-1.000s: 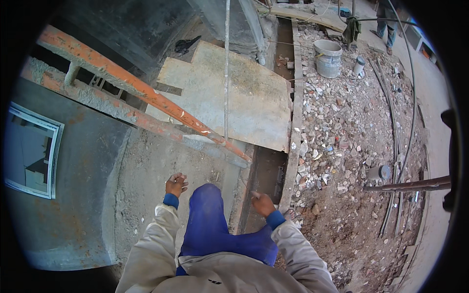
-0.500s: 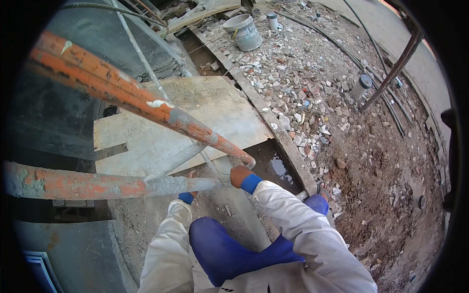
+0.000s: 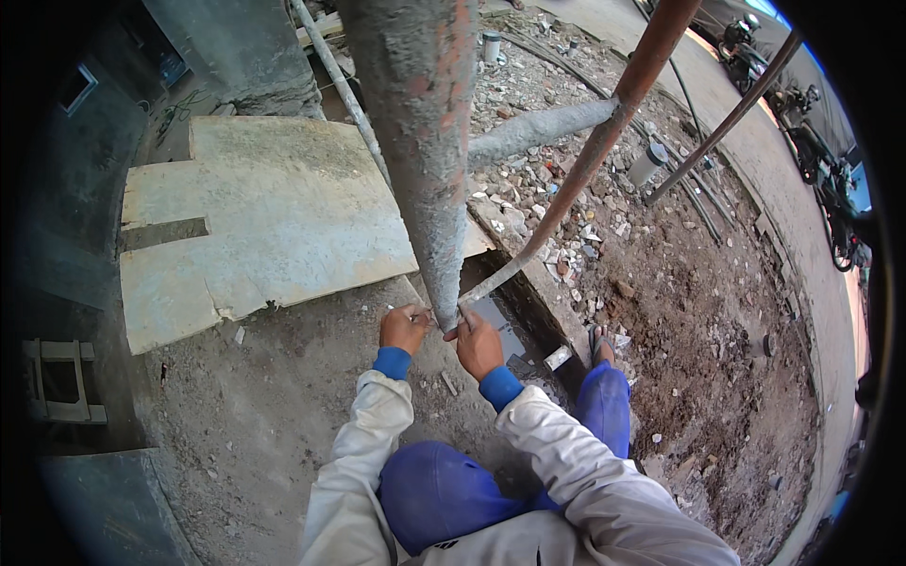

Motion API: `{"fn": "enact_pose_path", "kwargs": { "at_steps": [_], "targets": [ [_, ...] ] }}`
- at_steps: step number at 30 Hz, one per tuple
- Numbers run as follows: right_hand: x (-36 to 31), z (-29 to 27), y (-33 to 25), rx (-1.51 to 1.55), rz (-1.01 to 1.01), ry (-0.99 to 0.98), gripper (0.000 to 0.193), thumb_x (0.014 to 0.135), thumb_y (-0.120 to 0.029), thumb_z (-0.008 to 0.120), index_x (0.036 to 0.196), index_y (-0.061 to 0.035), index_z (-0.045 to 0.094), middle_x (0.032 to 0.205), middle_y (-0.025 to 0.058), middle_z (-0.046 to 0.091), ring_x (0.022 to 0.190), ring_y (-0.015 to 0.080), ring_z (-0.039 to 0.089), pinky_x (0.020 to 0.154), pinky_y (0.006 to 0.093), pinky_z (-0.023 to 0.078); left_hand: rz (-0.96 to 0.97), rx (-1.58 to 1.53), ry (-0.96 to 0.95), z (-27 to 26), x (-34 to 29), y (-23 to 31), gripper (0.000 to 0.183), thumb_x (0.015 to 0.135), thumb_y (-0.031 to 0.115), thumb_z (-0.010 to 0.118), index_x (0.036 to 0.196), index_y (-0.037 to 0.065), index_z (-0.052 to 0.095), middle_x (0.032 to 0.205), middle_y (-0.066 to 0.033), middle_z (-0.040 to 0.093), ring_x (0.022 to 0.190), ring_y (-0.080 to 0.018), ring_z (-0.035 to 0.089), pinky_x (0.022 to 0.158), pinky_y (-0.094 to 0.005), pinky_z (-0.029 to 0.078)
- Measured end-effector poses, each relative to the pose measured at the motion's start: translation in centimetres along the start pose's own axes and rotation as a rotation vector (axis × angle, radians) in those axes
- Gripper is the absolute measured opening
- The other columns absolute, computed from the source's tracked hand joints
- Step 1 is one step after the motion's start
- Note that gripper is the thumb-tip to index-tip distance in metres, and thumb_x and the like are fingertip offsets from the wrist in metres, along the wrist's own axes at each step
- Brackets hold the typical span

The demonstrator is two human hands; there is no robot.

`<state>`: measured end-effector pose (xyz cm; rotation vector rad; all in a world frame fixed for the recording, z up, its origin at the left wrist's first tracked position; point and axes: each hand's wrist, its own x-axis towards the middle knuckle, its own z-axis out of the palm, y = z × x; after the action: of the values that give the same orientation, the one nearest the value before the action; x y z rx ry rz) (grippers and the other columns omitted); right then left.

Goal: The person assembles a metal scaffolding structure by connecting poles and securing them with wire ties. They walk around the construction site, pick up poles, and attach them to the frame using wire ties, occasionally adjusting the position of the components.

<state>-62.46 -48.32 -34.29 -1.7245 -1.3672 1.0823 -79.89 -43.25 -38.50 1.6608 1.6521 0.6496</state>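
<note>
A cement-crusted scaffold frame (image 3: 415,141) rises right in front of me, its thick grey tube narrowing down to my hands. My right hand (image 3: 479,347) is closed at the tube's lower end, where a thinner rusty tube (image 3: 566,193) curves in. Close beside it on the left, my left hand (image 3: 404,330) has its fingers bent in against the same lower end; its fingertips are partly hidden. Behind the frame, a slim grey pole (image 3: 344,80) slants down toward my left hand.
A worn plywood sheet (image 3: 274,217) lies ahead to the left. A trench with water (image 3: 500,321) runs beside my right foot (image 3: 601,347). Rubble (image 3: 604,226), an upright capped pipe (image 3: 647,164) and a leaning rusty pole (image 3: 727,113) are on the right. Motorbikes (image 3: 816,174) stand beyond.
The scaffold frame has swung from the left to straight ahead and across to the right. My left hand has come up beside my right at its lower end. My view has shifted too.
</note>
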Motion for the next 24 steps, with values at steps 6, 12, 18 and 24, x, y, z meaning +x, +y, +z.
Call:
{"fn": "enact_pose_path", "kwargs": {
  "at_steps": [6,12,18,24],
  "targets": [
    [-2.0,4.0,0.3,0.821,0.493,0.039,0.031,0.104,-0.024,0.054,0.126,-0.0056,0.065,0.087,-0.0007,0.068,0.069,0.0068,0.054,0.060,0.0241,0.045,-0.233,-0.409,-0.123,-0.9,-0.2,0.2,0.024,0.091,0.008,0.067,0.104,-0.013,0.068,0.088,-0.0177,0.075,0.081,-0.0222,0.075,0.070,-0.0302,0.060],
    [-1.0,5.6,1.4,1.028,0.511,0.102,0.021,0.098,-0.022,0.067,0.108,-0.0043,0.068,0.084,-0.0031,0.059,0.069,0.0081,0.055,0.061,0.0240,0.046,-0.229,-0.464,-0.198,-1.8,-0.6,1.2,0.025,0.091,0.008,0.064,0.104,-0.012,0.070,0.089,-0.0168,0.076,0.082,-0.0196,0.075,0.072,-0.0293,0.059],
    [-0.8,8.0,1.7,0.876,0.306,0.289,0.020,0.090,-0.018,0.077,0.090,-0.0016,0.066,0.080,0.0023,0.066,0.069,0.0099,0.061,0.064,0.0242,0.052,-0.050,-0.271,-0.213,-2.4,-1.4,1.0,0.031,0.093,0.020,0.065,0.109,-0.005,0.073,0.091,-0.0170,0.076,0.086,-0.0205,0.073,0.077,-0.0311,0.055],
    [0.1,5.6,1.0,0.541,0.315,0.186,0.020,0.089,-0.017,0.076,0.083,0.0025,0.073,0.070,0.0049,0.067,0.059,0.0116,0.062,0.054,0.0265,0.052,0.060,-0.272,-0.123,-1.8,-3.2,0.7,0.030,0.094,0.023,0.064,0.110,0.000,0.074,0.101,-0.0188,0.075,0.094,-0.0242,0.073,0.084,-0.0346,0.054]
  ]
}}
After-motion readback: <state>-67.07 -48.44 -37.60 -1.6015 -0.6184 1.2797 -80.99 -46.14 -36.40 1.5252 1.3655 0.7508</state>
